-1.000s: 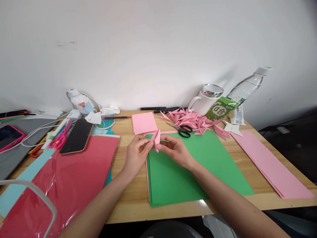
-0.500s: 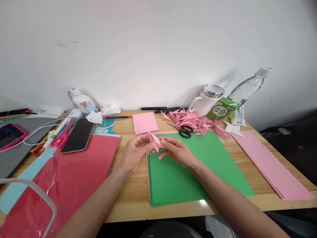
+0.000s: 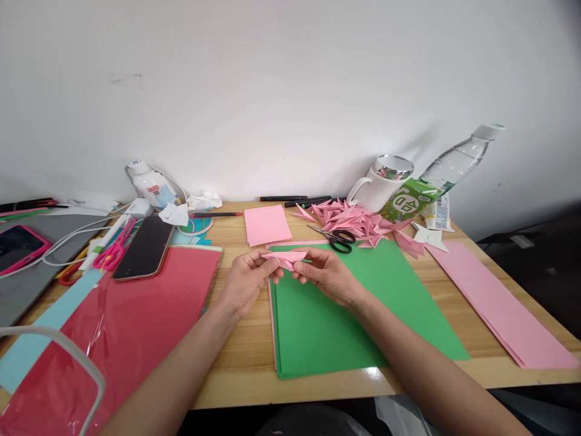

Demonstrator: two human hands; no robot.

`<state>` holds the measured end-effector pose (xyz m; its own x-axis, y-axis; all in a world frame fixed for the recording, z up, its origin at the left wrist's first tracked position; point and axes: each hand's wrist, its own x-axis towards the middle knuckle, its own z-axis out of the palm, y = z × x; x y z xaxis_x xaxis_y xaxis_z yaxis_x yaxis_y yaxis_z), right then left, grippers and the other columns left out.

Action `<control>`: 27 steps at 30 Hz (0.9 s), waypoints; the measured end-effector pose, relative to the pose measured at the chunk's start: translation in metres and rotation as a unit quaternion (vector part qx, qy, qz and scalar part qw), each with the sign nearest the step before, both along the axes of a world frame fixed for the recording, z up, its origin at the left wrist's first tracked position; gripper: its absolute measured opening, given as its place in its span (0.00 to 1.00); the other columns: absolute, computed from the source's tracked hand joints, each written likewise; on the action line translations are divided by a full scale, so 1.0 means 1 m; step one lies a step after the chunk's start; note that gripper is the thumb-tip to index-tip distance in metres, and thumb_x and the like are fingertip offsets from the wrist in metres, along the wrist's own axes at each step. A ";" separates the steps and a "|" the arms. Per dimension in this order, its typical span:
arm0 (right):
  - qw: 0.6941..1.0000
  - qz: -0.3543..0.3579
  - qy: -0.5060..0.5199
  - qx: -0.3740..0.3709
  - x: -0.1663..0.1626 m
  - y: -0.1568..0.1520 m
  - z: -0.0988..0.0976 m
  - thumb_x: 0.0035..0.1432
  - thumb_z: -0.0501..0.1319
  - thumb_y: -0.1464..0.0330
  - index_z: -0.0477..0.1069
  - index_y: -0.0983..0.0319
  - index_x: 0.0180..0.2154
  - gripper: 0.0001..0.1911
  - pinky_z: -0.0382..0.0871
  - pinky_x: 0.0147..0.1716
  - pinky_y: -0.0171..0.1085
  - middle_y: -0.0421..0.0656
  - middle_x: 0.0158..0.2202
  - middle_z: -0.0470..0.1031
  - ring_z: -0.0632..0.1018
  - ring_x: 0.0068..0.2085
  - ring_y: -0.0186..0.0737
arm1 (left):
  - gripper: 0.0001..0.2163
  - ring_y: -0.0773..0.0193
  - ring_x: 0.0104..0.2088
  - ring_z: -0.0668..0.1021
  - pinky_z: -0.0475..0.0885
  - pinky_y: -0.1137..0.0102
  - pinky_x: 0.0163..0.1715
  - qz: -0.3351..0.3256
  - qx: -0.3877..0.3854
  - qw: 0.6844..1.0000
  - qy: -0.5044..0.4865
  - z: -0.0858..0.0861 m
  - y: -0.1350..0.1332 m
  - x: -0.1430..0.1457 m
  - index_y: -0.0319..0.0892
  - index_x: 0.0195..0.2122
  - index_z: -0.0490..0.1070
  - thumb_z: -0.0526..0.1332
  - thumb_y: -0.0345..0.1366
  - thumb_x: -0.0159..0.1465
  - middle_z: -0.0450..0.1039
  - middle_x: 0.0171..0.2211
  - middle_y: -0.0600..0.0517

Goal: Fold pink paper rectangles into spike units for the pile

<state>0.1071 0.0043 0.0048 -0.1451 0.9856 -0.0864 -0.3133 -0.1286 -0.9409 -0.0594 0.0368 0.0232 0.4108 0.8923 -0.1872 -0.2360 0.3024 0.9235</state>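
Observation:
Between my two hands is a small folded pink paper piece [image 3: 287,258], its long edge lying level. My left hand [image 3: 247,275] pinches its left end, thumb in front. On its right end, my right hand [image 3: 324,272] closes with thumb and fingers; some fingertips are hidden behind the paper. Both hands are just above the top left corner of a green paper stack [image 3: 363,321]. Beyond them lie a stack of pink paper squares [image 3: 267,225], black-handled scissors [image 3: 338,240] and a heap of folded pink paper pieces [image 3: 351,219].
At the back right stand a white mug [image 3: 381,184], a green box [image 3: 408,201] and a tilted water bottle [image 3: 460,160]. Pink paper strips [image 3: 499,306] lie right. To the left are red paper in plastic [image 3: 131,327], a phone [image 3: 144,247] and pink scissors [image 3: 115,245].
The folded pink piece has turned from an upright slant to lying level between my hands. My right hand's fingers have drawn in around its end.

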 end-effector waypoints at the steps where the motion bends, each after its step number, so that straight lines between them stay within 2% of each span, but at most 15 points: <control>1: 1.000 0.005 0.001 -0.003 0.000 0.000 0.000 0.43 0.69 0.62 0.73 0.62 0.33 0.14 0.67 0.23 0.28 0.37 0.26 0.74 0.73 0.24 0.28 | 0.13 0.70 0.23 0.72 0.66 0.73 0.23 -0.004 -0.006 1.000 -0.005 0.000 0.000 0.000 0.36 0.27 0.72 0.71 0.38 0.45 0.71 0.23 0.53; 6: 0.999 0.034 -0.013 -0.001 -0.002 -0.001 0.001 0.48 0.66 0.60 0.70 0.64 0.26 0.14 0.68 0.19 0.29 0.38 0.19 0.74 0.73 0.18 0.29 | 0.12 0.73 0.21 0.69 0.63 0.75 0.22 -0.043 -0.046 0.998 -0.031 -0.004 0.001 -0.002 0.36 0.27 0.71 0.69 0.39 0.50 0.69 0.21 0.53; 9: 0.999 -0.003 -0.038 0.037 -0.005 -0.003 0.001 0.49 0.66 0.60 0.69 0.65 0.24 0.14 0.71 0.20 0.31 0.39 0.20 0.75 0.75 0.19 0.31 | 0.13 0.71 0.23 0.70 0.64 0.74 0.24 -0.066 -0.046 0.996 -0.034 -0.005 0.001 0.000 0.36 0.28 0.72 0.66 0.43 0.53 0.71 0.24 0.51; 12: 0.996 -0.049 -0.045 0.066 -0.008 -0.005 -0.001 0.49 0.66 0.61 0.70 0.64 0.24 0.13 0.73 0.23 0.33 0.39 0.20 0.75 0.75 0.21 0.32 | 0.12 0.69 0.25 0.72 0.65 0.73 0.26 -0.080 -0.004 0.997 0.011 -0.005 -0.001 0.001 0.36 0.30 0.72 0.67 0.41 0.52 0.72 0.26 0.50; 18: 0.992 -0.050 -0.060 0.103 -0.012 -0.003 -0.006 0.47 0.68 0.64 0.75 0.64 0.30 0.11 0.74 0.28 0.33 0.41 0.30 0.76 0.75 0.27 0.32 | 0.10 0.69 0.22 0.72 0.65 0.74 0.21 -0.038 0.079 0.990 0.112 -0.004 -0.004 0.002 0.37 0.27 0.71 0.65 0.40 0.54 0.71 0.21 0.52; 21: 0.993 -0.057 -0.032 0.102 -0.012 -0.004 -0.006 0.47 0.67 0.64 0.73 0.63 0.37 0.14 0.75 0.31 0.35 0.41 0.31 0.77 0.76 0.29 0.33 | 0.11 0.72 0.19 0.68 0.63 0.76 0.18 -0.031 0.108 0.981 0.157 -0.003 -0.003 0.001 0.37 0.27 0.71 0.63 0.41 0.55 0.69 0.18 0.54; 23: 0.992 -0.072 -0.033 0.099 -0.012 -0.005 -0.006 0.48 0.67 0.64 0.73 0.64 0.36 0.13 0.75 0.31 0.36 0.41 0.31 0.77 0.77 0.29 0.33 | 0.11 0.72 0.19 0.69 0.63 0.77 0.18 -0.015 0.114 0.979 0.167 -0.003 -0.003 0.002 0.36 0.29 0.72 0.64 0.40 0.54 0.69 0.20 0.54; 27: 0.988 -0.112 -0.079 0.076 -0.013 -0.006 -0.010 0.47 0.67 0.62 0.73 0.65 0.32 0.13 0.75 0.28 0.36 0.42 0.26 0.76 0.77 0.25 0.35 | 0.16 0.70 0.20 0.72 0.65 0.77 0.16 0.091 0.128 0.975 0.157 -0.005 -0.004 0.004 0.38 0.37 0.69 0.67 0.37 0.49 0.72 0.23 0.55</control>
